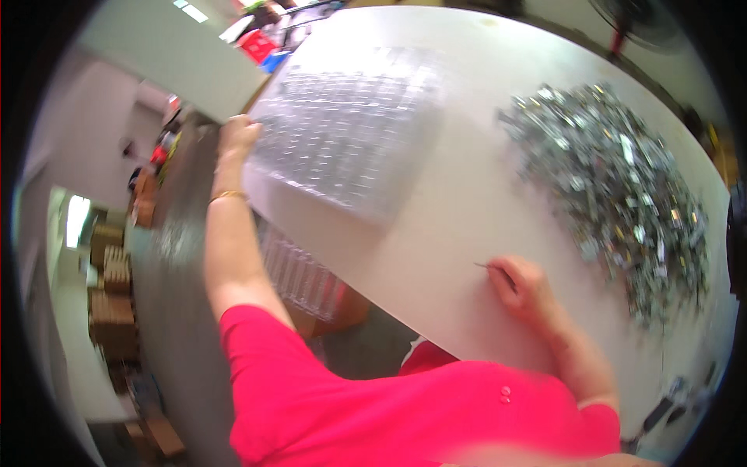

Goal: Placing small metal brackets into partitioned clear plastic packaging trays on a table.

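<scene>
A clear plastic tray (342,140) with rows of narrow slots lies on the white table, its outline a little blurred. At its left edge my left hand (240,134) is closed, the fingers curled at the tray's rim and partly hidden. My right hand (523,286) is above the near part of the table, closed in a pinch. A small thin metal piece (481,265) sticks out from between its thumb and fingertips. To the right of that hand spreads a large heap of small silvery metal parts (615,187).
The white table (443,233) has its near edge running slantwise by my body. Below it more clear slotted trays (299,272) lie on a brown carton (350,307). Cartons (113,315) stand stacked at the far left. A dark tool (661,409) lies at the lower right.
</scene>
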Tool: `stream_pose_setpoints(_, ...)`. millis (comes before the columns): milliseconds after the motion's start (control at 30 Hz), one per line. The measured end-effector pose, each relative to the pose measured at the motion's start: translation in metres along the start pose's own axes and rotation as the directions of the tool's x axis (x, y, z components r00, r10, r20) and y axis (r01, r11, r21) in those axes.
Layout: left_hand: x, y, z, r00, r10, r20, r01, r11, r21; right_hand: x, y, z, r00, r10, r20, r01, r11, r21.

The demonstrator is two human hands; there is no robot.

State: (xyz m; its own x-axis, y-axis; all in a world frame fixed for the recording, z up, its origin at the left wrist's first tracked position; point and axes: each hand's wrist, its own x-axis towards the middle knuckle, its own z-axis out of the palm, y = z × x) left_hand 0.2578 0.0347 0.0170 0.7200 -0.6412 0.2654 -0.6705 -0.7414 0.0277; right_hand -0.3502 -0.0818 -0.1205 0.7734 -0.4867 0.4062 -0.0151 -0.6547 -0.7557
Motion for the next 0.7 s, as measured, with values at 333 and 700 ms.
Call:
stream_pose_setpoints(333,-0.151,0.25,-0.071,0.751,0.508,-0.422,-0.649,0.685,-0.332,-0.003,0.009,0.002,0.997,-0.072,-0.011,0.072,0.997,0.01)
stream_pose_setpoints(700,-0.207,0.392,0.03,0.818,0.562,-0.123,-0.483,0.554,-0.678,-0.01,0.01,0.006,0.968,-0.252,-0.002,0.251,0.965,-0.079)
